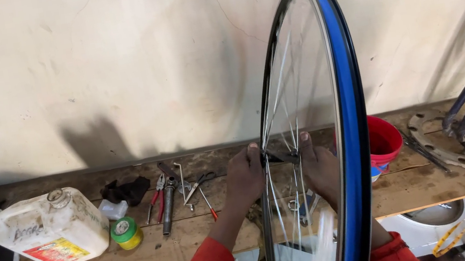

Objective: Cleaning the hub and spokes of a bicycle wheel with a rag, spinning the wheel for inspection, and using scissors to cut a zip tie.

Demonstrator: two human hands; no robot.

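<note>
Left hand (245, 176) and right hand (320, 167) hold one bike wheel (316, 135) upright above wooden surface (199, 232), fingers clamped on hub. Wheel might wobble, thin spokes could pinch fingers. Counted: one white jug (52, 229), one red bucket (384, 142), one green tape roll (125, 232).

Head camera, my only view, looking forward and slightly down at a bench against a wall.

I see everything from head height, facing the pale wall (106, 63) squarely, with the wooden workbench (199, 232) running across the lower part of the frame. The bicycle wheel (335, 131) stands edge-on very close to the lens, filling the middle from top to bottom. My left hand (244, 176) and right hand (318, 166) sit near its centre. No second view overlaps this one.
</note>
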